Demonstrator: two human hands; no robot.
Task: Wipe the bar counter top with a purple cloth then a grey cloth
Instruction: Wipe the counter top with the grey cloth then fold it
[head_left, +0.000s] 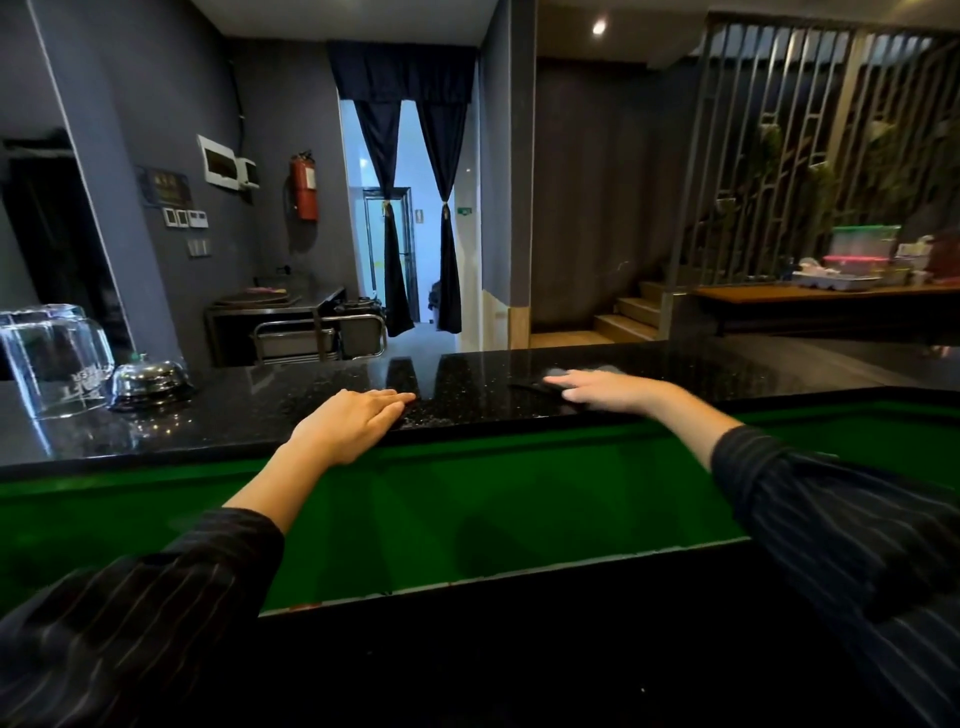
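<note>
The bar counter top (519, 374) is glossy black speckled stone running across the view. My left hand (353, 423) lies flat on its near edge, fingers together, holding nothing. My right hand (602, 389) presses palm down on a grey cloth (563, 372), which peeks out beyond the fingers and is blurred. Most of the cloth is hidden under the hand. No purple cloth shows in this view.
An upturned clear glass jug (52, 358) and a chrome call bell (150, 379) stand on the counter at the left. Below the counter edge runs a green-lit shelf (493, 499). Beyond are a steel trolley (322, 338), curtains and stairs.
</note>
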